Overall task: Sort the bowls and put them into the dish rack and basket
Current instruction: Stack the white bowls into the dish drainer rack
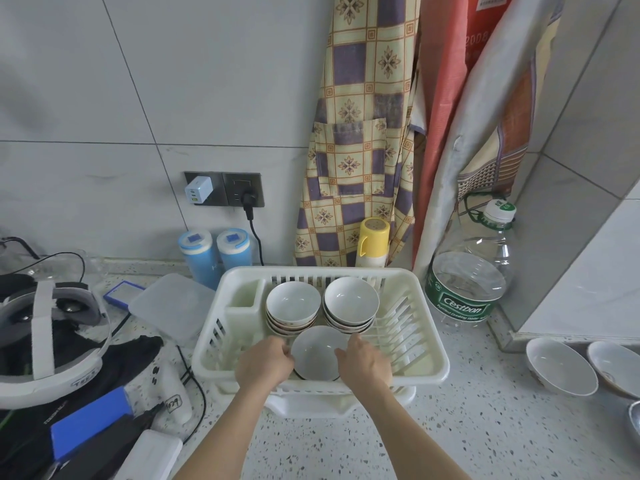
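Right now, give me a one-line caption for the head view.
Both hands, left and right, set a bowl in the rack before two stacks.

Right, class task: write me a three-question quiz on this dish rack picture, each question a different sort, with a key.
1. True or false: both hands hold one bowl over the rack.
2. How many bowl stacks stand in the rack?
3. The bowls still on the counter lie to the rack's: A) left B) right C) rear

Key: 1 true; 2 two; 3 B
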Demonstrator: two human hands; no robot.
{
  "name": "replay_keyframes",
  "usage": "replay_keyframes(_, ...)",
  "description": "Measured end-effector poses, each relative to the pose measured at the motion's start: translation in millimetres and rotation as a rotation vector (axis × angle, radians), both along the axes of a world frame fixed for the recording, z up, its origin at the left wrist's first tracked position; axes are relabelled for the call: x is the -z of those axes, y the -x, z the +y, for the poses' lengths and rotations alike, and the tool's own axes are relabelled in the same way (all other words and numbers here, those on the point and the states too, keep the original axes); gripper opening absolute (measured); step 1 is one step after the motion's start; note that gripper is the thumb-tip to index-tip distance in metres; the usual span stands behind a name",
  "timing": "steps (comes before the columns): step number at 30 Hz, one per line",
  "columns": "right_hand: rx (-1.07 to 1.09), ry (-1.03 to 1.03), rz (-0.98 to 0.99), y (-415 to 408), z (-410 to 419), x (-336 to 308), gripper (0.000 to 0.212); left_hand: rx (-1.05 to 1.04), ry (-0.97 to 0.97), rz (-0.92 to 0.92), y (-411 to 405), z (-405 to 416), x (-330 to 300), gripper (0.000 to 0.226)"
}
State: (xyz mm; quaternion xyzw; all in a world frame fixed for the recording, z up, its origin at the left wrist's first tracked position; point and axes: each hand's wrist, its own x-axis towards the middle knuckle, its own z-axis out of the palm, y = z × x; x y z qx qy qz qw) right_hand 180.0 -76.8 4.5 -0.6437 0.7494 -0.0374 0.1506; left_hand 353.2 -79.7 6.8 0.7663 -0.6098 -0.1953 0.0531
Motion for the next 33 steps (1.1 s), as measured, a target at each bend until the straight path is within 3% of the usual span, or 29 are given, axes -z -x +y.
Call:
replay_keyframes(4, 0.057, 0.186, -0.194, 3, 4, -3, 0.03, -0.106, 0.13, 0.064, 3, 3, -5, 0.024)
replay_keyframes(7, -0.12, 0.312, -0.401, 6, 15, -5, 0.024, -0.199, 0.239, 0.091, 2, 7, -7, 0.026)
replay_keyframes(11, -0.167, 0.298, -0.82, 24, 37, -16, 0.015, -0.27, 0.377, 0.221, -2, 13, -9, 0.024)
replay_keyframes(15, -0.033, 0.267, -1.104, 71, 70, -24, 0.015, -0.413, 0.607, 0.569, 18, 27, -16, 0.016)
replay_keyframes(17, 0.06, 0.256, -1.184, 99, 89, -20, 0.017, -0.481, 0.735, 0.855, 54, 41, -20, 0.022)
replay_keyframes(19, 0.135, 0.249, -1.21, 131, 106, -13, 0.018, -0.44, 0.781, 1.024, 103, 60, -21, 0.03)
replay_keyframes(22, 0.243, 0.238, -1.187, 184, 127, -6, 0.019, -0.301, 0.669, 1.14, 183, 88, -16, 0.026)
replay_keyframes(25, 0.386, 0.26, -1.146, 240, 154, 6, 0.022, -0.174, 0.449, 1.141, 257, 115, -1, 0.017)
replay_keyframes(31, 1.056, 0.631, -1.035, 338, 214, 29, 0.023, 0.026, 0.019, 1.066, 376, 152, 34, 0.01)
replay_keyframes(33, 1.141, 0.695, -0.962, 370, 229, 33, 0.019, 0.054, -0.1, 1.031, 417, 163, 45, 0.009)
